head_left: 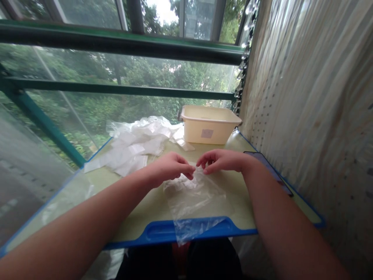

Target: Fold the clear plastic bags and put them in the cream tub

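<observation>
A clear plastic bag lies on the small table in front of me, its lower end hanging over the front edge. Its crumpled upper end is under my hands. My left hand comes in from the left with thumb and fingers pinched together at the bag's upper edge. From the other side, my right hand curves over the same edge. Its thumb and forefinger are apart, close to the left fingertips. Whether the right fingers touch the plastic is hard to make out.
A pile of white and clear plastic bags covers the back left. Behind my hands stands a cream plastic bin. A phone lies by the right edge of the table. Curtain hangs right; a green railing crosses the window.
</observation>
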`<state>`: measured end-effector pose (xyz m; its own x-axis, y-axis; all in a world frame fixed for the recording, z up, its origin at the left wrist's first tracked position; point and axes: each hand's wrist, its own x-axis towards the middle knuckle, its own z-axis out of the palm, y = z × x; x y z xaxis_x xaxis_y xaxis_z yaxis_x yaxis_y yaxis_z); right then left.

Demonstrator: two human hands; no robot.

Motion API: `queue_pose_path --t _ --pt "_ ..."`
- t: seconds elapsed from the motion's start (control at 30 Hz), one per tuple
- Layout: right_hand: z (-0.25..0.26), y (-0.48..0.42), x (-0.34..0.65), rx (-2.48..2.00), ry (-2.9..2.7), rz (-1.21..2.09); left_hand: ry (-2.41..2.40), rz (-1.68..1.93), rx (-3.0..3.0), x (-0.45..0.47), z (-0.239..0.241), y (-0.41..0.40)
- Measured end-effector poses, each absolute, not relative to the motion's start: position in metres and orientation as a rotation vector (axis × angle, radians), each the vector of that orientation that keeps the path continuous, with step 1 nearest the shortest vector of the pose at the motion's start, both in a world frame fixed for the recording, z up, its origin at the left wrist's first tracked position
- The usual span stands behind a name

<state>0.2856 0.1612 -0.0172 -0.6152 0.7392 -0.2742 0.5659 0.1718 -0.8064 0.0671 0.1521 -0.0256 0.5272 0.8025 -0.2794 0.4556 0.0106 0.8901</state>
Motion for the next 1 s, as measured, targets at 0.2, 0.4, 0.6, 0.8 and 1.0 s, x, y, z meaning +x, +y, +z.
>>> queue_pose_path --t 0.2,0.4,0.6,0.8,1.0 --pt "-0.016 0.158 0.280 -1.311 -2.328 1.382 1.045 0.414 1.515 0.068 -0.026 0.152" --pt "-0.019 0.159 0.280 -1.346 -2.229 1.480 0.898 0.461 1.388 0.071 -0.031 0.153" --pt "-0.007 0.147 0.286 -1.708 -2.327 1.209 0.877 0.468 1.265 0.075 -0.033 0.148" --pt "-0.010 0.138 0.281 -1.873 -2.679 1.009 0.920 0.511 1.300 0.079 -0.037 0.147" --pt "-0.012 0.136 0.281 -1.972 -2.654 1.130 1.127 0.464 1.488 0.082 -0.040 0.146"
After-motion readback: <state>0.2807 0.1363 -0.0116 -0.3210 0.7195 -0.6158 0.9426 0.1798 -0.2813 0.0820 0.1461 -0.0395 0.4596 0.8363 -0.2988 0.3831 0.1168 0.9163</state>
